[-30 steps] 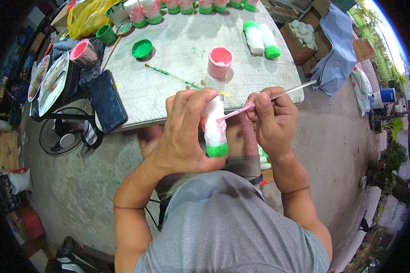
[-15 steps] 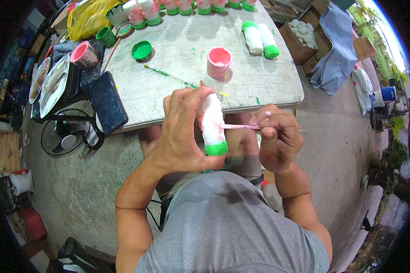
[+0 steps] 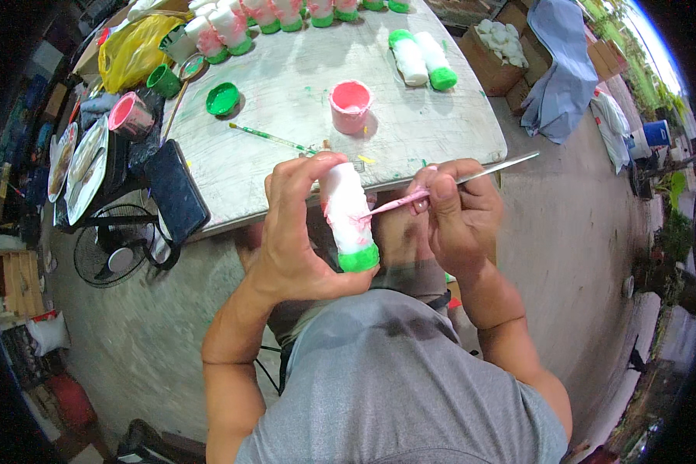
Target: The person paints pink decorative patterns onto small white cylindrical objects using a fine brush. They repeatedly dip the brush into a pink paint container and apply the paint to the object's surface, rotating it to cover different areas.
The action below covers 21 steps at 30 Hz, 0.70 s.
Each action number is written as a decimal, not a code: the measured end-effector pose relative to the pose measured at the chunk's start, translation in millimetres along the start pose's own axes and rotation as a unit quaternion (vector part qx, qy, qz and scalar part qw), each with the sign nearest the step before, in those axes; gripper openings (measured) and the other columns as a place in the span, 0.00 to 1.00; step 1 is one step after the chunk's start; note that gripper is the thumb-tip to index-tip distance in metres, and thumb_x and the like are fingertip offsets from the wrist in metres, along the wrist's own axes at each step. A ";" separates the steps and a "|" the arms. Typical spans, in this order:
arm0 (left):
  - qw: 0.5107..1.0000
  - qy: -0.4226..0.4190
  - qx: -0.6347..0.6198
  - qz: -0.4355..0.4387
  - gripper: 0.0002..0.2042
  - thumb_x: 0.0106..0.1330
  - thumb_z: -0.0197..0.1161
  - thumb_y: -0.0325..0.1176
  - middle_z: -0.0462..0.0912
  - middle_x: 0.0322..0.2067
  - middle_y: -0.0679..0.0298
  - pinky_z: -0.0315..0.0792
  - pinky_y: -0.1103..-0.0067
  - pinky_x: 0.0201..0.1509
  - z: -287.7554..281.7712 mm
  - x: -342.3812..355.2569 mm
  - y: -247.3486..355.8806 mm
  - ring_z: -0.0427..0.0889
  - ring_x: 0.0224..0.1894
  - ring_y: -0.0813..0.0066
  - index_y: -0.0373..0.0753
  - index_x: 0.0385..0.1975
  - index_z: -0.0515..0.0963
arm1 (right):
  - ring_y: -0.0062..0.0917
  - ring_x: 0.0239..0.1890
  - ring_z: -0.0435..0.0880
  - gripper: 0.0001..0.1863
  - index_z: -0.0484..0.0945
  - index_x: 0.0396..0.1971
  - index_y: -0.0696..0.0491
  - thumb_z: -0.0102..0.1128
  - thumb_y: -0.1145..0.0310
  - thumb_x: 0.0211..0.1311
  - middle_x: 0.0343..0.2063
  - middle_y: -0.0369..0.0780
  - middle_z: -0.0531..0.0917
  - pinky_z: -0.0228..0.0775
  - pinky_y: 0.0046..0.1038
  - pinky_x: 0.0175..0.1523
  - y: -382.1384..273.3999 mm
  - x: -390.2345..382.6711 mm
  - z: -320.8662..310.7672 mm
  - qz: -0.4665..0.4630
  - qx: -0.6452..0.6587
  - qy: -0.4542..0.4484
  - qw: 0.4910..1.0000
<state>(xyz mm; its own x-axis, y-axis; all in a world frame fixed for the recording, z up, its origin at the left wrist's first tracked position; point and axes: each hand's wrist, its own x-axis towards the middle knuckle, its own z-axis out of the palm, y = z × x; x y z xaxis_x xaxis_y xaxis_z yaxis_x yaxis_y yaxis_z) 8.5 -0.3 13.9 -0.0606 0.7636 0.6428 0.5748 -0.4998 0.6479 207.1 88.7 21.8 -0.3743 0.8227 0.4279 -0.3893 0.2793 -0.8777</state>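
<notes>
My left hand [image 3: 294,232] grips a white cylinder [image 3: 346,205] by its two ends, thumb at the bottom and fingers at the top. The cylinder has a green band at its lower end and pink paint on its side; it tilts slightly. In my right hand [image 3: 464,216], closed around the handle, is a thin paintbrush [image 3: 410,203] smeared with pink. Its tip touches the side of the cylinder. Beyond them on the table stands a pink paint pot [image 3: 350,108]. A second brush [image 3: 271,138] with a green-stained handle lies just past my left fingers.
Two white-and-green cylinders [image 3: 421,62] lie on the white table [image 3: 294,85]. Several painted ones stand along its far edge. At the left are a green lid [image 3: 223,99], a green pot [image 3: 162,80], another pink pot [image 3: 130,116], a phone [image 3: 176,189] and a fan [image 3: 108,251].
The brush in my right hand has swung so its rear end points up and right. The cylinder tilts a little more. The whole view has shifted slightly.
</notes>
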 end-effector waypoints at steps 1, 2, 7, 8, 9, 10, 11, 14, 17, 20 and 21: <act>1.000 0.004 -0.016 0.009 0.55 0.31 0.81 0.36 0.72 0.58 0.50 0.66 0.62 0.69 1.3 -0.5 -1.8 0.73 0.62 0.56 0.35 0.68 0.62 | 0.19 0.31 0.78 0.06 0.73 0.39 0.59 0.56 0.72 0.77 0.30 0.40 0.82 0.76 0.25 0.38 0.0 0.5 4.4 0.003 -0.007 0.011 1.000; 1.000 0.005 -0.024 0.014 0.55 0.32 0.81 0.36 0.72 0.59 0.50 0.66 0.62 0.69 2.0 -0.7 -3.7 0.73 0.62 0.56 0.35 0.68 0.61 | 0.18 0.31 0.77 0.06 0.72 0.39 0.59 0.56 0.72 0.78 0.30 0.40 0.82 0.75 0.24 0.38 -0.1 1.5 6.5 0.005 -0.015 0.021 1.000; 0.999 0.010 -0.038 0.021 0.56 0.31 0.81 0.35 0.70 0.59 0.49 0.65 0.60 0.70 4.5 -3.9 -9.2 0.73 0.63 0.54 0.35 0.69 0.59 | 0.26 0.30 0.82 0.06 0.73 0.39 0.59 0.58 0.72 0.76 0.28 0.43 0.83 0.77 0.30 0.37 -0.2 0.3 -1.0 -0.173 -0.135 -0.036 0.975; 0.999 0.017 -0.032 0.020 0.55 0.31 0.81 0.35 0.72 0.59 0.49 0.65 0.61 0.69 4.5 -3.4 -8.2 0.73 0.62 0.53 0.35 0.69 0.60 | 0.28 0.30 0.83 0.06 0.73 0.38 0.59 0.58 0.72 0.75 0.28 0.44 0.83 0.77 0.31 0.36 -4.7 -1.0 -3.2 -0.204 -0.183 -0.053 0.960; 0.999 0.024 -0.025 0.019 0.54 0.31 0.81 0.34 0.75 0.58 0.50 0.65 0.61 0.67 4.4 -2.1 -6.2 0.74 0.61 0.52 0.36 0.68 0.61 | 0.35 0.31 0.86 0.06 0.75 0.37 0.58 0.60 0.72 0.73 0.28 0.45 0.84 0.78 0.34 0.37 -6.7 -1.9 -4.9 -0.238 -0.203 -0.071 0.947; 0.999 0.031 -0.019 0.018 0.53 0.31 0.80 0.34 0.77 0.58 0.51 0.65 0.62 0.66 4.2 -1.4 -5.0 0.74 0.60 0.51 0.37 0.67 0.62 | 0.35 0.31 0.86 0.06 0.75 0.36 0.58 0.61 0.73 0.72 0.28 0.45 0.84 0.79 0.34 0.37 -8.3 -2.4 -4.1 -0.252 -0.222 -0.091 0.937; 0.999 0.029 -0.017 0.018 0.53 0.31 0.80 0.34 0.77 0.58 0.51 0.65 0.62 0.66 4.3 -0.6 -4.5 0.74 0.60 0.51 0.37 0.67 0.62 | 0.36 0.31 0.86 0.05 0.76 0.36 0.57 0.62 0.73 0.71 0.28 0.44 0.84 0.79 0.34 0.37 -10.5 -2.9 -4.1 -0.266 -0.242 -0.109 0.927; 0.999 0.027 -0.015 0.016 0.53 0.31 0.81 0.34 0.77 0.58 0.50 0.65 0.61 0.67 4.9 0.0 -3.9 0.74 0.60 0.52 0.37 0.67 0.62 | 0.36 0.31 0.85 0.06 0.77 0.36 0.55 0.67 0.73 0.68 0.29 0.42 0.85 0.79 0.34 0.38 -13.9 -7.0 -2.6 -0.270 -0.269 -0.139 0.914; 0.999 0.025 -0.014 0.014 0.53 0.32 0.81 0.34 0.77 0.58 0.50 0.66 0.61 0.67 5.2 -0.5 -4.2 0.73 0.61 0.52 0.37 0.67 0.62 | 0.35 0.31 0.85 0.05 0.78 0.35 0.53 0.67 0.73 0.67 0.29 0.41 0.86 0.79 0.34 0.38 -17.7 -9.5 -2.3 -0.250 -0.269 -0.146 0.919; 0.999 0.024 -0.020 0.018 0.53 0.33 0.81 0.33 0.76 0.58 0.49 0.68 0.61 0.67 4.6 -1.0 -4.8 0.73 0.61 0.51 0.37 0.67 0.62 | 0.35 0.31 0.85 0.05 0.78 0.33 0.53 0.67 0.73 0.67 0.29 0.41 0.85 0.79 0.34 0.38 -18.5 -10.8 -4.7 -0.233 -0.255 -0.127 0.930; 0.999 0.028 -0.027 0.022 0.53 0.33 0.81 0.33 0.76 0.59 0.49 0.68 0.61 0.67 5.3 -1.7 -5.2 0.73 0.61 0.51 0.37 0.67 0.62 | 0.35 0.31 0.85 0.05 0.78 0.33 0.53 0.67 0.73 0.67 0.29 0.41 0.85 0.79 0.34 0.38 -20.4 -9.7 -5.3 -0.228 -0.257 -0.123 0.931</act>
<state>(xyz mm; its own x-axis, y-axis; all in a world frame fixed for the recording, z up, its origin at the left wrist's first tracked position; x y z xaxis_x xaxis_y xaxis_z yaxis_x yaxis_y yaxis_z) 9.9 3.2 7.3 -0.0829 0.7170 0.6921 0.5340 -0.5544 0.6384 223.2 77.7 34.4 -0.4748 0.4391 0.7628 -0.1250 0.8242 -0.5523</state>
